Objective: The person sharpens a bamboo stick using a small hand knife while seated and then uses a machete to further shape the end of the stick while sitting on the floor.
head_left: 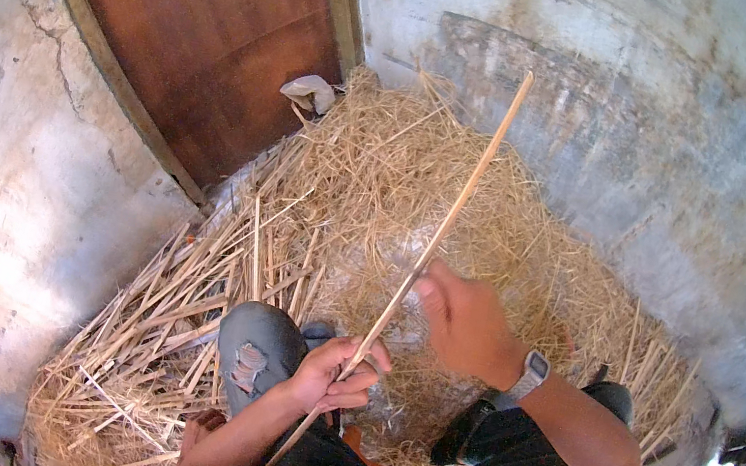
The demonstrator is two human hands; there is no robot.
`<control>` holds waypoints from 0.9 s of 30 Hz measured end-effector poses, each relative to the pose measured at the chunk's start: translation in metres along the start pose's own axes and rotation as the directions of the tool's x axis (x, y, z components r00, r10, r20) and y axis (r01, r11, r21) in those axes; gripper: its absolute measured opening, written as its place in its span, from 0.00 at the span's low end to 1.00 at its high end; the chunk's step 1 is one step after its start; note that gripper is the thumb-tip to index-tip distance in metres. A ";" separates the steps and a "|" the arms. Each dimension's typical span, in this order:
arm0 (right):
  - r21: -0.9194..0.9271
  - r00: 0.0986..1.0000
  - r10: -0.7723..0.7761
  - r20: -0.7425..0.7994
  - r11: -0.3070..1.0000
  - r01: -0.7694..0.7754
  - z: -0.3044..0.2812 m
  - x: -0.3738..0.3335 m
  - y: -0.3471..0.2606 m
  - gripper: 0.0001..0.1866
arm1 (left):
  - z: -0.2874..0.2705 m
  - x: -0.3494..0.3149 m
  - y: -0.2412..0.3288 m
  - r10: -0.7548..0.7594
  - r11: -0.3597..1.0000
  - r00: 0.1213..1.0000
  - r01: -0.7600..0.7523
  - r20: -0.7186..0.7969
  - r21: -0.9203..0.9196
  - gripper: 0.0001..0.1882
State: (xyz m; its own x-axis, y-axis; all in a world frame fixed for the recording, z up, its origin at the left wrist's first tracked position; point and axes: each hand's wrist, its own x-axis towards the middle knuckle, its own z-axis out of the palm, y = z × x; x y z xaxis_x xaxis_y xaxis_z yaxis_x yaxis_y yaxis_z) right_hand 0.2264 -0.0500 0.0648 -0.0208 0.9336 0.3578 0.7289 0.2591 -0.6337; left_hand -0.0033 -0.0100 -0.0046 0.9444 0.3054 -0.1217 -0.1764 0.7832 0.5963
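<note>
A long, thin strip of pale wood or bamboo slants up from my lap toward the wall. My left hand is closed around its lower part, above my left knee. Its lower end runs dark past my left forearm. Beside the middle of the strip is my right hand, fingers curled and thumb close against it. A narrow dark edge lies along the strip there. What the right hand grips, if anything, is hidden by the fingers and slight blur.
Fine shavings heap before me against a stained wall. Split strips pile at the left. A brown door and a pale crumpled cloth or bag are beyond. My ripped-jean knee is below.
</note>
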 end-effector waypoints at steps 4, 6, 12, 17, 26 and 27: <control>-0.063 0.953 -0.025 -0.303 0.998 0.006 -0.031 0.018 0.026 0.14 | 0.005 -0.003 0.001 0.021 1.000 1.000 -0.021 -0.015 0.001 0.26; -0.110 0.925 -0.015 -0.379 0.994 -0.029 -0.041 0.023 0.031 0.11 | 0.008 -0.001 0.001 0.062 0.997 0.996 -0.059 -0.068 0.046 0.29; -0.127 0.938 -0.095 -0.333 0.990 0.056 -0.033 0.020 0.037 0.25 | 0.013 -0.002 0.002 0.073 0.981 0.985 -0.044 -0.154 0.187 0.32; -0.168 0.939 -0.131 0.319 0.967 0.192 0.034 -0.030 -0.014 0.32 | 0.009 -0.005 0.006 0.168 0.975 0.950 -0.120 -0.265 0.188 0.31; -0.161 0.922 0.008 -0.386 0.984 -0.075 -0.082 -0.015 0.006 0.14 | 0.010 -0.010 0.012 0.298 0.920 0.916 -0.200 -0.268 0.338 0.30; -0.108 0.837 0.077 -0.541 0.981 -0.160 -0.104 -0.024 0.010 0.08 | 0.011 -0.010 0.012 0.322 0.899 0.897 -0.190 -0.304 0.395 0.30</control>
State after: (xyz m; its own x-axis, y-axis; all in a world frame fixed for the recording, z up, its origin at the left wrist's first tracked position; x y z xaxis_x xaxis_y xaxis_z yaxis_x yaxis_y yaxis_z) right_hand 0.3054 -0.0955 0.1210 0.4093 0.6676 0.6219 0.7924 0.0778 -0.6050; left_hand -0.0120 -0.0094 0.0123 0.7056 0.6908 -0.1578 -0.2282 0.4323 0.8724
